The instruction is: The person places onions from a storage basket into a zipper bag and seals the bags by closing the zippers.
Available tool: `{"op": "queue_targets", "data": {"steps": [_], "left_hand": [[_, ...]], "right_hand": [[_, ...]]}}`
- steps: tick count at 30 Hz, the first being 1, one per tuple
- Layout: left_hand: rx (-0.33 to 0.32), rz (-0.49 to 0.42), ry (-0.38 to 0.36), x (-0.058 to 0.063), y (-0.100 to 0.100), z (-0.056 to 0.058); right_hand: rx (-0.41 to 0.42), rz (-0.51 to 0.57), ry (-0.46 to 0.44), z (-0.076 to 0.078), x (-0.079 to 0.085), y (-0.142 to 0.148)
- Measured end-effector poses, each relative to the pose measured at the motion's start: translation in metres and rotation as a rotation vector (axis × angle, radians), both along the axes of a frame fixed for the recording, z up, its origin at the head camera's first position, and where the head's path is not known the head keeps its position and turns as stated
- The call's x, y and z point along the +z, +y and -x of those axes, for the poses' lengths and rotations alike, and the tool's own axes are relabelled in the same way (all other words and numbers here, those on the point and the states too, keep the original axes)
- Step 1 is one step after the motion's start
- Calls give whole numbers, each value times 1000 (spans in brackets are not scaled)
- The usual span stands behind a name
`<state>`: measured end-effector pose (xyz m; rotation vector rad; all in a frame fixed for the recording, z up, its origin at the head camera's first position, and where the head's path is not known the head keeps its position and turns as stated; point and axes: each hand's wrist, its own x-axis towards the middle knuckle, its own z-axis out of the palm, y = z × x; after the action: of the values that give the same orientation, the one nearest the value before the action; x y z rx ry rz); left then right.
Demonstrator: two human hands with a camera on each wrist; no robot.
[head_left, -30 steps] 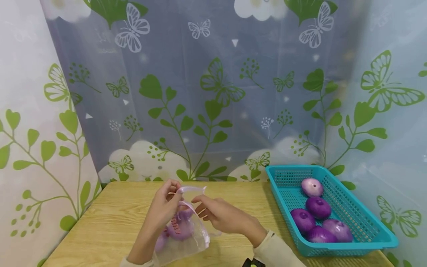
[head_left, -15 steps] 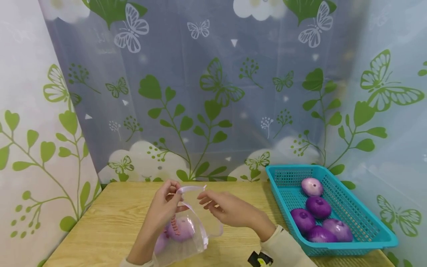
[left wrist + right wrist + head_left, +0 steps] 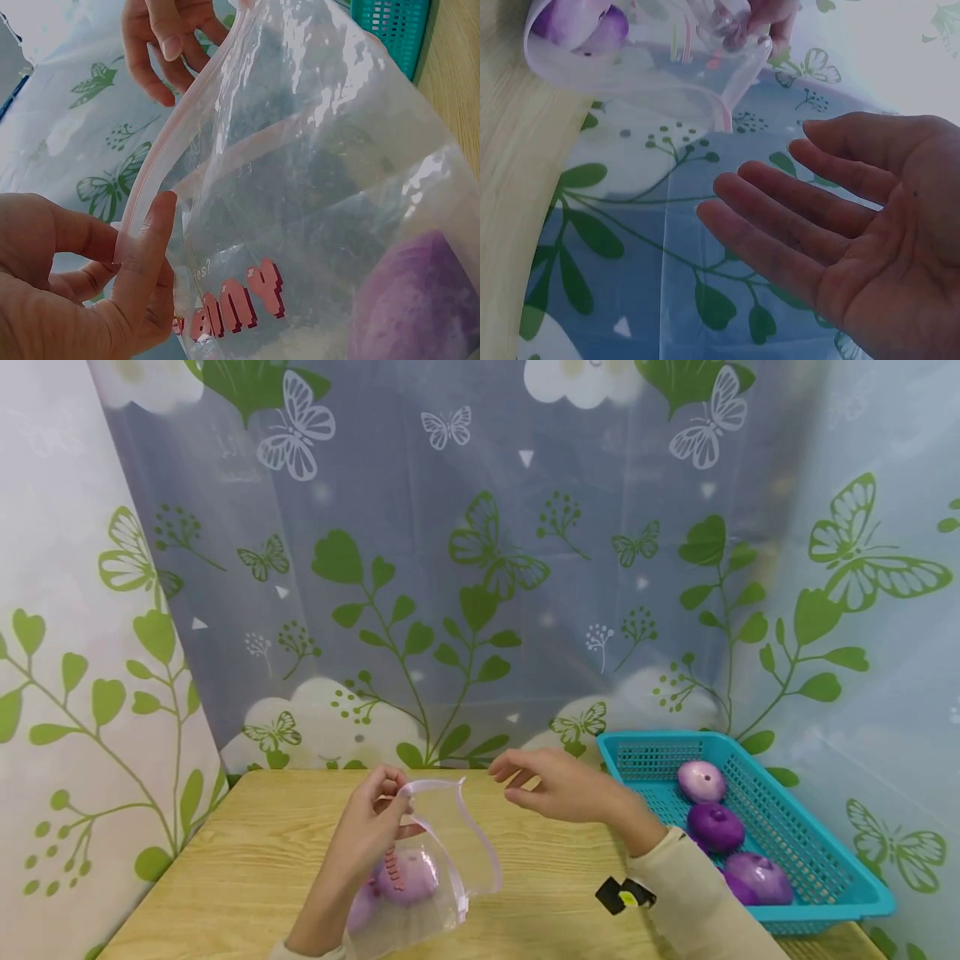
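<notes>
My left hand [image 3: 371, 814] pinches the top edge of a clear zip bag [image 3: 442, 918] between thumb and fingers. The bag's mouth gapes toward the right, with its pale pink zip strip curving down to a slider. Purple onions [image 3: 411, 877] lie inside, behind red printed lettering [image 3: 240, 307] that shows in the left wrist view. My right hand [image 3: 558, 785] hovers to the right of the bag, between it and the basket. Its fingers [image 3: 780, 247] are spread and relaxed in the right wrist view, palm bare.
A turquoise plastic basket [image 3: 825, 912] stands on the table's right side, holding several purple onions [image 3: 716, 827]. My right forearm overlaps its left wall. The wood-grain table [image 3: 262, 852] ends against a printed curtain [image 3: 405, 527] at the back.
My right hand has left the bag's mouth, moving right and up toward the basket. The bag's mouth has spread wider, while my left hand keeps its pinch in place.
</notes>
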<state>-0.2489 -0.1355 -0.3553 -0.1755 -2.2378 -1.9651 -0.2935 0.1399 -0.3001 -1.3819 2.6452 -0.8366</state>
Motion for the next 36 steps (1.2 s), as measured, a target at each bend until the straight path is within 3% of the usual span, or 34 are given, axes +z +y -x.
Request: {"op": "queue_targets", "data": {"steps": [7, 18, 23, 26, 31, 36], "left_hand": [[-3, -4, 6, 0, 1, 0], [-14, -3, -3, 1, 1, 0], [-14, -6, -18, 1, 1, -1], [-16, -9, -24, 0, 2, -1], [-12, 8, -26, -1, 1, 0], [-10, 23, -26, -2, 2, 0]], "right_hand": [[-58, -61, 71, 13, 8, 25], [-251, -132, -39, 58, 10, 90], [-328, -203, -27, 77, 8, 129], [-375, -238, -24, 83, 4, 151], [-477, -237, -131, 91, -9, 183], [-591, -240, -175, 95, -28, 209]]}}
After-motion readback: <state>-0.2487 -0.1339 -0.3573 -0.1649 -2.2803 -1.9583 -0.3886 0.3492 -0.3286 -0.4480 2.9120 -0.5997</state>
